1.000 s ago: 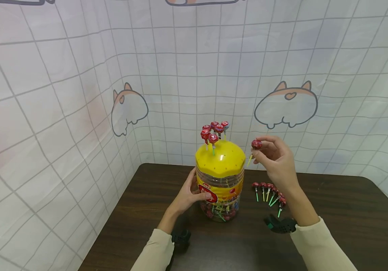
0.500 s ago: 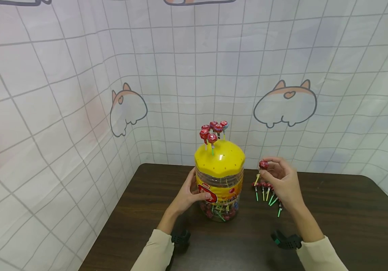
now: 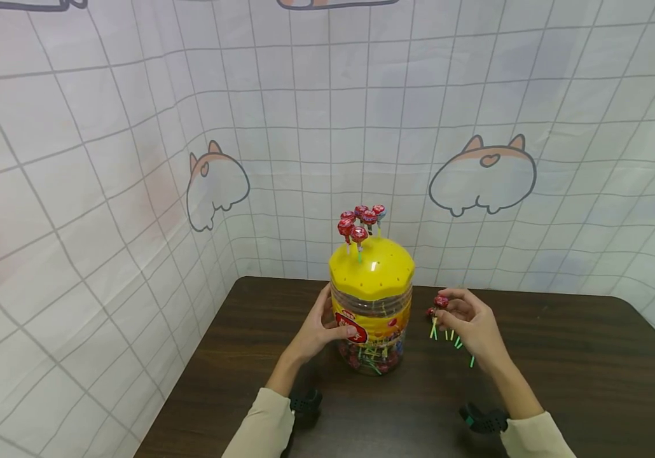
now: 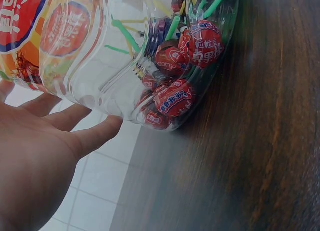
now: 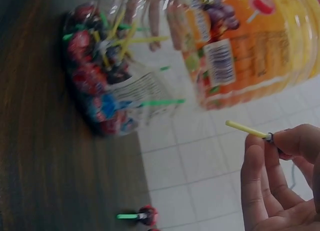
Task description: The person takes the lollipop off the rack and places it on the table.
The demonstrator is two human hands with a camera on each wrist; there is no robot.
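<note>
A clear jar (image 3: 393, 318) with a yellow domed lid (image 3: 385, 273) stands upright on the table, partly filled with wrapped lollipops (image 4: 175, 97). My left hand (image 3: 313, 331) holds its left side, thumb across the front label and fingers behind. Several red-wrapped lollipops (image 3: 358, 235) stand upright in small holes in the lid. Right of the jar, my right hand (image 3: 473, 327) pinches one red lollipop (image 3: 441, 301) just below its head; its yellow stick (image 5: 245, 129) points at the jar in the right wrist view. Beneath that hand lie several lollipops (image 3: 432, 312), partly hidden by it.
The dark wooden table (image 3: 591, 356) reaches out to the right of the loose lollipops. A white gridded cloth (image 3: 327, 127) with cartoon animals hangs behind the table and along its left side. Both wrists wear a black strap (image 3: 306, 402).
My right hand has moved down and away from beside the lid to just above the loose lollipops, still pinching its lollipop. The left hand and jar stay put.
</note>
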